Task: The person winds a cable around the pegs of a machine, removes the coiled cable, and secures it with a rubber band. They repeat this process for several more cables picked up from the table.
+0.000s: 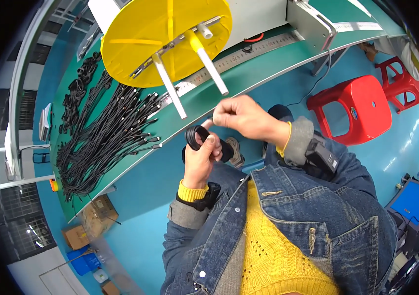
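Note:
A black cable wound into a small coil (194, 137) is gripped in my left hand (201, 161), thumb pressed on it and index finger raised beside it. Just to the right and slightly higher, my right hand (241, 117) is closed in a pinch, its fingertips next to the left index finger. A small dark bit shows at the pinch, too small to name. Both hands are in front of the green table's edge, below a yellow disc (135, 37) with white pegs (213, 71) pointing toward me.
Many black cables (101, 132) with plug ends lie in a bundle on the green table (121, 173) to the left. A steel ruler (253, 53) runs along the tabletop. Red stools (361, 110) stand on the blue floor at right. Cardboard boxes (99, 214) sit at lower left.

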The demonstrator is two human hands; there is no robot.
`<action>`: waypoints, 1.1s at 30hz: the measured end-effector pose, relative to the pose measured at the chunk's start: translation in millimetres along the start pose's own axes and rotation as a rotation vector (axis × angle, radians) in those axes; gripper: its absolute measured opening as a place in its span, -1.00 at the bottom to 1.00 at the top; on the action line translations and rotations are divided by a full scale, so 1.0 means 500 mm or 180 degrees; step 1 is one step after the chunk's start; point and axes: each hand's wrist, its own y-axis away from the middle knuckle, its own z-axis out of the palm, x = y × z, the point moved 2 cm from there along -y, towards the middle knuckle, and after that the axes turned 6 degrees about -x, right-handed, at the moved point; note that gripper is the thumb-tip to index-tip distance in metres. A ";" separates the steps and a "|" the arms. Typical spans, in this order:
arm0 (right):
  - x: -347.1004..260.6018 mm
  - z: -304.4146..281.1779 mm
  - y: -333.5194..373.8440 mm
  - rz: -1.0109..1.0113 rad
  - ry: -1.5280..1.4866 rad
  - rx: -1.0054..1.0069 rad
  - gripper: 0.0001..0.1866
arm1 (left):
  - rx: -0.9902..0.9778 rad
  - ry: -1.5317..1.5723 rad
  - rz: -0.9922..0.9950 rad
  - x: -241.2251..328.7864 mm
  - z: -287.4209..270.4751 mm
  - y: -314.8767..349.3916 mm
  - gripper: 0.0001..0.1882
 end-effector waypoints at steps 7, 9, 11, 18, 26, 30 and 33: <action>0.008 0.027 0.068 0.0324 -0.0987 -0.0528 -0.85 | -0.0057 -0.0355 -0.0087 -0.023 -0.017 0.005 -0.86; -0.016 0.030 0.095 -0.0130 -0.1159 -0.0803 -0.85 | 0.0071 -0.0287 0.0129 -0.021 -0.041 -0.005 -0.88; 0.006 0.034 0.117 0.0333 -0.1321 -0.0964 -0.85 | 0.0136 -0.0262 0.0241 -0.020 -0.047 -0.007 -0.89; 0.006 -0.018 0.114 0.1473 -0.1611 -0.0950 -0.83 | -0.0473 -0.1453 -0.0456 -0.027 -0.012 0.011 -0.90; -0.076 -0.011 0.061 -0.0237 0.2507 -0.1345 -0.54 | -0.0609 -0.2515 -0.0646 -0.034 0.035 0.002 -0.82; -0.012 0.025 0.066 -0.0405 0.2666 -0.1537 -0.57 | -0.0286 -0.1660 -0.0403 -0.050 0.018 0.007 -0.71; 0.057 0.025 0.102 0.1578 -0.1930 -0.0478 -0.69 | -0.0462 -0.0626 -0.0576 -0.031 -0.005 0.024 -0.63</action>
